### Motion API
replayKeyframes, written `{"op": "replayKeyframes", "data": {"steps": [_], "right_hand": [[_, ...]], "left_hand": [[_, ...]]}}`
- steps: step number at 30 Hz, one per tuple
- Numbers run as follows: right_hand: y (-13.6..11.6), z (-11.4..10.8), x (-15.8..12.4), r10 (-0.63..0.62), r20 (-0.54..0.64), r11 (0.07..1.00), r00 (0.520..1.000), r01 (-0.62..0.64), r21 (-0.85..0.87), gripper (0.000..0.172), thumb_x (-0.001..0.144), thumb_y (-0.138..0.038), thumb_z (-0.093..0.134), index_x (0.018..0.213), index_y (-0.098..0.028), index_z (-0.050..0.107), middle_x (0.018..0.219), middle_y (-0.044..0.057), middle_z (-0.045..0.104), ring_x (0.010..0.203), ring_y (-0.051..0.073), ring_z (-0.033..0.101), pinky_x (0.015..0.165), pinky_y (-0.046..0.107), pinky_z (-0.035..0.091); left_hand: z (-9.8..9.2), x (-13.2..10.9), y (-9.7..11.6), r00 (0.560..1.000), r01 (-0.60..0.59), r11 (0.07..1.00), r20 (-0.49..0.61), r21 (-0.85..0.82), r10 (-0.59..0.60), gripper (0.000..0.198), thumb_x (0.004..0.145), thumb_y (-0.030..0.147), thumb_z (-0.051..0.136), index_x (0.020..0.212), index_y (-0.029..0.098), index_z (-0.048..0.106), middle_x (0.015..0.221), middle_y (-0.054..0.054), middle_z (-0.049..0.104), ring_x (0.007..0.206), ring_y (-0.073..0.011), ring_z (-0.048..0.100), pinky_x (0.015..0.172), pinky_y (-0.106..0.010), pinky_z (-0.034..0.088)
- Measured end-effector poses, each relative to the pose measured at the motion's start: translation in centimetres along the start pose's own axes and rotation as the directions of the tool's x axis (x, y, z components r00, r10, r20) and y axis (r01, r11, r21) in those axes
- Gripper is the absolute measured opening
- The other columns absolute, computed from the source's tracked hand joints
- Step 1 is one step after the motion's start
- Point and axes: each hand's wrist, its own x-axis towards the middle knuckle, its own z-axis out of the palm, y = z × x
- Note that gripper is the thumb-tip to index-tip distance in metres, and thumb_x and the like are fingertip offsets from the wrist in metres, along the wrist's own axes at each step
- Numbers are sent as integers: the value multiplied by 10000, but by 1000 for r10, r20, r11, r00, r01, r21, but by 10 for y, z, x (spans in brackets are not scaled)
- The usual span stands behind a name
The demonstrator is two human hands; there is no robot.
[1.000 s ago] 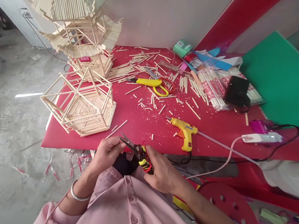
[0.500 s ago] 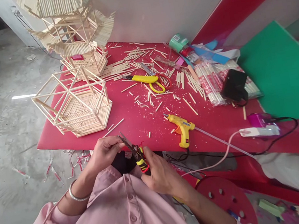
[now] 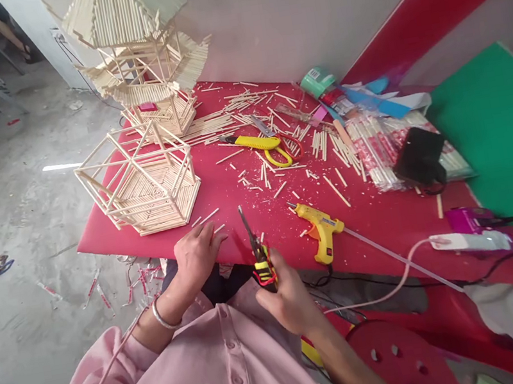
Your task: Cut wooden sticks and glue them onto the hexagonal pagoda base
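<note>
My left hand is at the near edge of the red table, fingers curled. A short wooden stick pokes out between its thumb and index finger. Other sticks lie just beyond the fingertips. In my right hand is a pair of slim-jawed pliers with yellow and black handles and a red cord round them. Their jaws point up and away from me, over the table edge. An open six-sided stick frame with a slatted floor stands beyond my left hand.
Behind the frame rises a tiered stick pagoda. A yellow glue gun with its cord lies right of the pliers. Farther back are a yellow cutter knife, scissors, loose sticks and bagged sticks. A green board is at right.
My hands have moved apart. The pliers have left my left fingers and swung right and more upright. My left hand has shifted right and forward onto the table edge. The view has moved slightly.
</note>
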Motion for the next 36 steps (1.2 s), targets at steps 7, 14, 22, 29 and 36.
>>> {"op": "replayKeyframes", "data": {"steps": [7, 14, 22, 29, 36], "right_hand": [[7, 5, 3, 12, 32, 1000, 999, -11, -26, 252, 648, -194, 517, 892, -229, 462, 666, -71, 499, 601, 132, 476, 590, 255, 375], [1, 1, -1, -12, 90, 999, 996, 15, -30, 242, 647, -200, 528, 882, -229, 475, 710, -59, 539, 639, 141, 507, 639, 269, 406], [-6, -6, 3, 18, 56, 1000, 998, -19, 14, 313, 656, -180, 526, 966, -218, 502, 714, -62, 535, 643, 135, 497, 643, 265, 392], [-16, -4, 15, 25, 37, 999, 999, -26, 19, 335, 633, -159, 538, 960, -222, 507, 761, -48, 575, 679, 136, 508, 663, 261, 401], [-14, 7, 22, 8, 124, 970, 992, -38, 239, 279, 611, -162, 530, 882, -221, 498, 684, -77, 490, 600, 105, 447, 570, 225, 374]], "left_hand": [[-21, 13, -19, 979, 148, 951, 96, 273, -180, 302, 973, 328, 501, 886, 193, 757, 745, -99, 744, 671, -219, 669, 566, -280, 290], [-30, 31, -1, 924, 122, 898, 281, 423, -258, 360, 997, 262, 398, 914, 148, 729, 766, -153, 718, 715, -283, 696, 563, -294, 304], [-36, 26, -7, 917, 46, 918, 347, 395, -196, 325, 1000, 300, 422, 934, 144, 700, 803, -140, 724, 764, -264, 697, 581, -299, 332], [-40, 35, -9, 902, 18, 929, 395, 370, -175, 201, 863, 87, 471, 824, 116, 666, 695, -150, 668, 718, -297, 683, 579, -324, 360], [-56, 17, -6, 870, 490, 527, 429, -694, -243, 136, 737, 274, 674, 771, 185, 576, 598, 4, 646, 450, -121, 552, 442, -214, 353]]}}
